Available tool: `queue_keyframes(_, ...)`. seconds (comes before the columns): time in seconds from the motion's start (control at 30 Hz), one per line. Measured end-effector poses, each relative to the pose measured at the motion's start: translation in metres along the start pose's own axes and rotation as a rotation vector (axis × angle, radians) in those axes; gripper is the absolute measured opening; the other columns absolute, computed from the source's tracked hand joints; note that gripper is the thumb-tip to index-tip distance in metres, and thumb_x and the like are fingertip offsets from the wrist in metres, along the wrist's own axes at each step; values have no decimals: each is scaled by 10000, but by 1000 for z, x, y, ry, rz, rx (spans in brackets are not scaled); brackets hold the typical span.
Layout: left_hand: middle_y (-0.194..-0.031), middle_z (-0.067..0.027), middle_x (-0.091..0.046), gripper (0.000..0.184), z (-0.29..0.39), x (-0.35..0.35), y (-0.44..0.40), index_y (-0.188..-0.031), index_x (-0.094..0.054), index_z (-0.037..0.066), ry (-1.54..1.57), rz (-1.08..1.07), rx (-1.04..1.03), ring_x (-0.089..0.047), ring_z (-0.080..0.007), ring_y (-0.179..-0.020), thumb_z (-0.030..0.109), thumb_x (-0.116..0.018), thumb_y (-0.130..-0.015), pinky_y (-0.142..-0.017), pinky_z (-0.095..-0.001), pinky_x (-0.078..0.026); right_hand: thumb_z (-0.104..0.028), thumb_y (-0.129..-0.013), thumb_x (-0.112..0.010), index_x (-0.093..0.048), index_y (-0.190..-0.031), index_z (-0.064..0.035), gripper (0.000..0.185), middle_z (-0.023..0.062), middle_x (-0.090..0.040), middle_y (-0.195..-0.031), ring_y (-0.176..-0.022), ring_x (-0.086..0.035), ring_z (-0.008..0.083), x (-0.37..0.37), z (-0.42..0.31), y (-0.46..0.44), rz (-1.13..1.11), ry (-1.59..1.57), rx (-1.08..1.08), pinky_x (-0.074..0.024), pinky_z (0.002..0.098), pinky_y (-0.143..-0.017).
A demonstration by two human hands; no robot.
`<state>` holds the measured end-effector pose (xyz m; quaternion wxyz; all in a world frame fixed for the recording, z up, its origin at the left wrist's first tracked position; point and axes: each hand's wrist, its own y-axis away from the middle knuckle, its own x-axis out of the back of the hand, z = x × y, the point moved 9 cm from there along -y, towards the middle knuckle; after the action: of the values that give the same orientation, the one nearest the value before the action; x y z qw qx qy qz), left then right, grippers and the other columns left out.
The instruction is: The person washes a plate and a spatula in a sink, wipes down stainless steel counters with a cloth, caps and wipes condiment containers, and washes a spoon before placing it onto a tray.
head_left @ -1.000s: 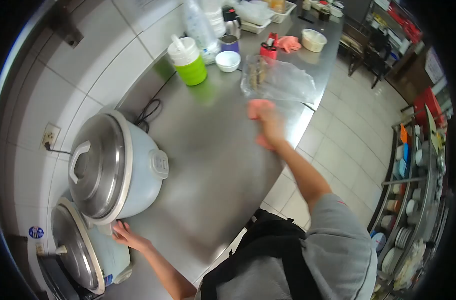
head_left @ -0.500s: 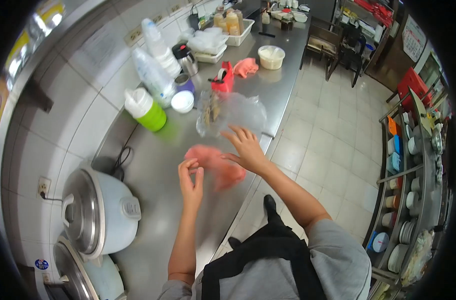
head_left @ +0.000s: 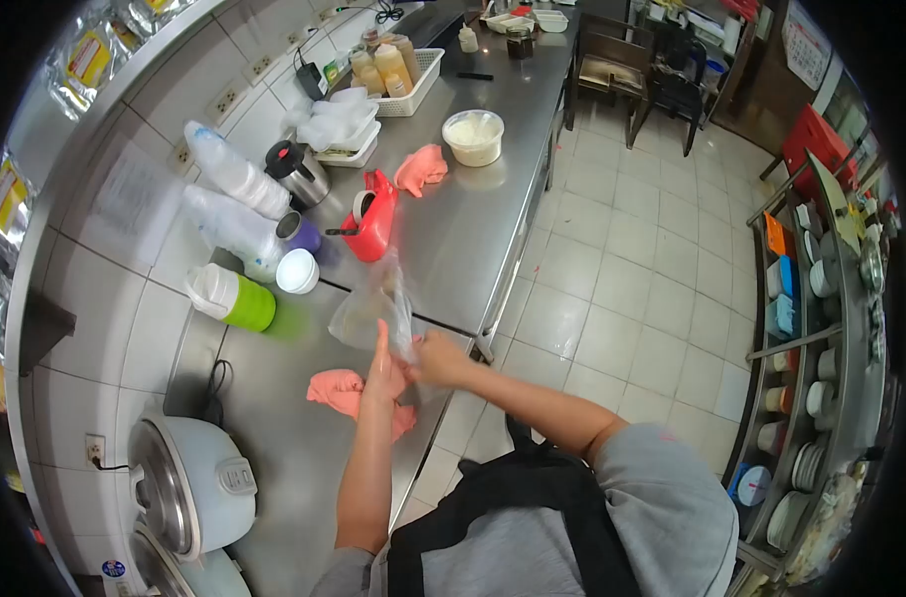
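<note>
A clear plastic bag [head_left: 365,310] is raised over the counter, its lower end bunched between my two hands. My right hand [head_left: 439,359] is closed on the gathered plastic. Against the bag's near side is my left hand [head_left: 380,364], its fingers stretched upward and its thumb side toward the right hand. What the bag holds, if anything, is hard to make out. A crumpled pink cloth [head_left: 336,390] lies on the steel counter [head_left: 284,448], partly hidden under my left wrist.
Beyond the bag are a red tape dispenser [head_left: 373,221], another pink cloth [head_left: 420,170] and a white tub [head_left: 473,137]. A green-and-white jug [head_left: 236,298], a white bowl [head_left: 297,271] and rice cookers [head_left: 199,488] line the wall side. Dish shelves [head_left: 806,398] stand right.
The bag has come up off the counter, and my right hand has gone from spread fingers to a grip on it. My left hand has moved up against the bag. The view has shifted.
</note>
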<state>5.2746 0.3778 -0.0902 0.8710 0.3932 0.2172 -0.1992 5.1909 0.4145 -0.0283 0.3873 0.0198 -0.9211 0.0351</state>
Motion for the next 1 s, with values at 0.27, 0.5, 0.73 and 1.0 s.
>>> queue_keyframes(0.27, -798, 0, -560, 371, 36, -24, -4, -1109, -542, 13, 330, -276, -8, -545, -121, -737, 335, -581, -928, -765, -333, -471, -286, -865, -551, -485, -1231, -6, 465, 116, -564, -928, -844, -546, 225, -20, 2, 41, -262, -987, -468, -470, 356, -728)
queue_keyframes(0.5, -580, 85, -281, 181, 31, 12, 26, -838, -495, 93, 60, -180, 10, -252, -32, -452, 224, -560, -944, -402, -208, -222, -642, -894, -458, -456, -1343, -80, 720, 52, -614, -1038, -825, -569, 153, -56, -67, 65, -730, -930, -64, -467, 298, -728)
queue_keyframes(0.73, -879, -76, -596, 370, 18, 51, 68, -1028, -545, 24, -24, 67, 104, -573, -205, -818, 382, -559, -938, -756, -322, -508, -579, -893, -540, -568, -1191, -12, 641, 89, -627, -1084, -950, -631, 182, -103, -57, 61, -599, -1353, -361, -503, 332, -813)
queue_keyframes(1.0, -1193, -200, -564, 844, -1, 114, 21, -1267, -425, -47, 86, 69, 5, -556, -332, -1106, 677, -512, -843, -1053, -505, -374, -528, -895, -556, -565, -1194, 22, 626, 101, -624, -1132, -958, -629, 207, -102, -43, 72, -629, -1123, -403, -504, 349, -832)
